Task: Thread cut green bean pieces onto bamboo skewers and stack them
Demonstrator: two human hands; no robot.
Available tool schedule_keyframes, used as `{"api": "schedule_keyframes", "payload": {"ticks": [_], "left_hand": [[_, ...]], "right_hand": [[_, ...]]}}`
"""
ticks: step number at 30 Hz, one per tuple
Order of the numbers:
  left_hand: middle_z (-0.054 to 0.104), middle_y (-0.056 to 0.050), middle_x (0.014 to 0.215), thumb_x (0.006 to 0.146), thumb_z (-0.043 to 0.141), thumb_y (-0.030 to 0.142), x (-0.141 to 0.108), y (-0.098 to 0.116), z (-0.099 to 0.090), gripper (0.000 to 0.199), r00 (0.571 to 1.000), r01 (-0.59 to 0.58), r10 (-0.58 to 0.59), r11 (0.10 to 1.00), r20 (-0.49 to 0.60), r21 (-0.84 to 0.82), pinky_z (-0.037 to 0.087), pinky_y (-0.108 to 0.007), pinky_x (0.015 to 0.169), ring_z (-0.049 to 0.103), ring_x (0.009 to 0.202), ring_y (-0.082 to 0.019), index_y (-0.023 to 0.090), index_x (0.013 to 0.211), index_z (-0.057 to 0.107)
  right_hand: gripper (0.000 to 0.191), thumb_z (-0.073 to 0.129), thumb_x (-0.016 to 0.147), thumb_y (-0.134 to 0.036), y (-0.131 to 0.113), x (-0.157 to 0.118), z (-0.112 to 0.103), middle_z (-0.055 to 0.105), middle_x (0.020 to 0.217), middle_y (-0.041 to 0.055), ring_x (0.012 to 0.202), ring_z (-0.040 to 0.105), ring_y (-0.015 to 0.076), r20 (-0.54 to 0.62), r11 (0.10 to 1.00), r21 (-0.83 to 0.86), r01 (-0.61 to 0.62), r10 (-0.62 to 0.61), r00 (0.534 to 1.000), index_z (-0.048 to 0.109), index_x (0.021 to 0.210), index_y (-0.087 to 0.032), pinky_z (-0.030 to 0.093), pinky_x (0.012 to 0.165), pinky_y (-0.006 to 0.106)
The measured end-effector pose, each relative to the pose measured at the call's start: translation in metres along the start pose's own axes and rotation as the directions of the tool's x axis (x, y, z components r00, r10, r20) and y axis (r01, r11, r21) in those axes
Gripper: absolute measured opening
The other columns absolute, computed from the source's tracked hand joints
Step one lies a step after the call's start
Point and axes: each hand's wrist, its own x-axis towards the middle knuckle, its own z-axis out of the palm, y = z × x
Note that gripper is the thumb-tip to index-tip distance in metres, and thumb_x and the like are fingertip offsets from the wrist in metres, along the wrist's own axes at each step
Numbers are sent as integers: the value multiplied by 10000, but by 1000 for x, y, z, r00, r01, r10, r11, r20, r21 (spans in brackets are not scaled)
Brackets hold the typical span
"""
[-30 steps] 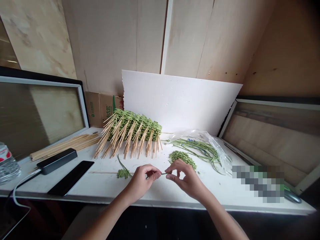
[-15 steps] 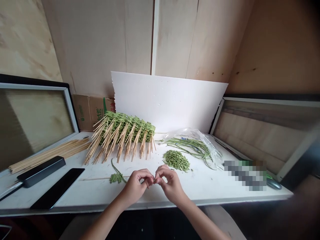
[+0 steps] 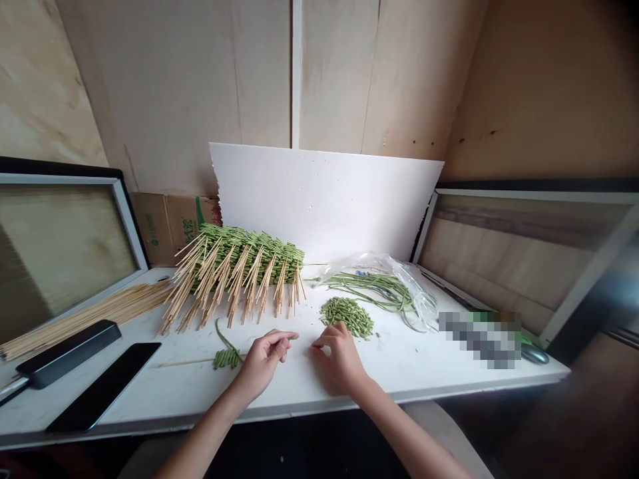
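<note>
Stack of green-studded wooden skewers (image 3: 244,263) seems done | short green pieces (image 3: 347,315), part-filled skewer (image 3: 226,359) seemingly outstanding | left hand (image 3: 263,359) pinches slim green stem (image 3: 294,336) over white bench (image 3: 294,392) | right hand (image 3: 342,357): grip, cannot tell

Diffuse light covered the white tabletop (image 3: 399,372); a soft shadow lay beneath the right hand (image 3: 341,359). Bottom centre was near-black, upper-right corner vignetted, lower-right edge blurred, one patch (image 3: 480,340) at right pixelated.

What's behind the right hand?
Behind the right hand lies a pile of short green pieces, with long green stems beyond. The hand covers part of the pile's near edge; what lies beneath the palm cannot be seen.
</note>
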Motion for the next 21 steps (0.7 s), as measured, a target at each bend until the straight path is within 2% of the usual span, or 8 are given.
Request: {"api": "schedule_keyframes", "payload": {"ticks": [3, 5, 8, 11, 15, 18, 21], "left_hand": [[675, -79, 903, 942, 611, 534, -2, 3, 3, 465, 1000, -11, 11, 1000, 16, 28, 535, -313, 721, 610, 721, -162, 141, 1137, 765], [708, -87, 916, 920, 656, 499, -4, 6, 5, 450, 999, 31, -31, 999, 12, 22, 555, -335, 736, 642, 724, -176, 140, 1175, 752], [741, -82, 898, 877, 726, 435, -7, 11, 9, 456, 995, 97, -98, 995, -13, -18, 579, -369, 774, 701, 747, -207, 137, 1222, 713], [758, -78, 866, 872, 733, 399, -8, 14, 12, 447, 995, 99, -99, 994, -4, -34, 587, -389, 817, 738, 789, -232, 136, 1231, 686], [765, -68, 851, 865, 745, 376, -9, 16, 11, 455, 996, 89, -89, 996, 19, 15, 581, -374, 818, 744, 796, -231, 143, 1249, 674], [760, -74, 844, 894, 712, 402, -9, 19, 7, 336, 997, 64, -67, 992, 23, 113, 567, -339, 750, 717, 739, -213, 155, 1118, 749], [759, -83, 837, 917, 684, 412, -9, 24, 6, 265, 1000, 4, -6, 978, 11, 210, 545, -317, 717, 693, 736, -213, 173, 956, 791]], "right_hand": [[56, 788, 855, -260, 4, 1, -2, 739, 853, 91, 962, 553, 324, 51, 999, -38, -31, 33, 998, 822, 811, -263, 440, 838, 430], [140, 718, 923, -315, 1, 4, -9, 739, 853, 82, 946, 565, 310, 73, 999, 9, -37, 36, 997, 815, 836, -263, 444, 839, 425], [303, 541, 1033, -414, -8, 8, -20, 745, 893, 69, 919, 606, 268, 123, 975, 218, -36, 10, 992, 794, 973, -261, 471, 813, 388], [305, 620, 982, -498, -19, 8, -26, 751, 994, 63, 940, 642, 242, 169, 911, 412, -32, -42, 985, 753, 1134, -270, 491, 738, 329], [246, 691, 938, -491, -27, 8, -27, 752, 909, 48, 882, 635, 223, 145, 898, 440, 14, -87, 986, 774, 948, -260, 476, 718, 319], [226, 678, 955, -462, -26, 10, -32, 745, 912, 52, 878, 625, 219, 115, 898, 440, 21, -79, 990, 763, 954, -252, 479, 713, 320], [191, 692, 950, -435, -28, 10, -39, 745, 946, 56, 915, 610, 231, 120, 910, 410, 68, -127, 984, 756, 986, -259, 477, 732, 333]]}}
